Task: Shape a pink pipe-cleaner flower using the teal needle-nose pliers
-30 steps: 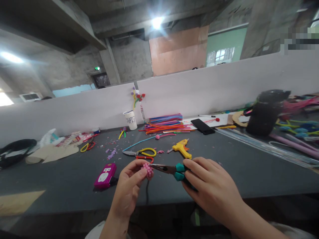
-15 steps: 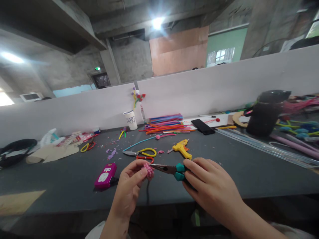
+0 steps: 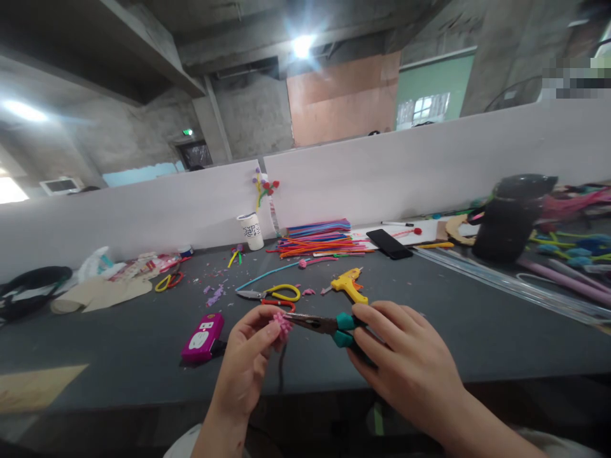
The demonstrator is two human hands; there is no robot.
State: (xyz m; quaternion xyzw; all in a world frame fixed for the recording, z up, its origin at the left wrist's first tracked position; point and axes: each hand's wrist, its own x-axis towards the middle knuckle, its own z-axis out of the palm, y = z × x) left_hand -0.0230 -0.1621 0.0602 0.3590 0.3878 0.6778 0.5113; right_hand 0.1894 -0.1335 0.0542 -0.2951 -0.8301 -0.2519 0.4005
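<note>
A small pink cluster of short bumpy pieces [image 3: 282, 326] is pinched between the thumb and fingers of my left hand [image 3: 248, 350]. My right hand [image 3: 405, 359] is wrapped round the teal handles of a pair of needle-nose pliers [image 3: 317, 323], whose tips point left and meet the top of the pink cluster. Whether the jaws grip a piece of it is too small to tell. Just beyond my hands lie scissors [image 3: 282, 292] with yellow and red handles, and a yellow glue gun [image 3: 351, 284].
A magenta box-shaped device [image 3: 204, 337] lies left of my left hand. Further back are a bundle of coloured pipe cleaners [image 3: 317, 238], a white patterned cup [image 3: 250, 231] and a black phone [image 3: 389, 243]. A dark jug [image 3: 508, 219] stands at the right.
The pink cluster has turned or shifted slightly left in my left fingers, with the plier tips still at it. Everything else on the table stays in place.
</note>
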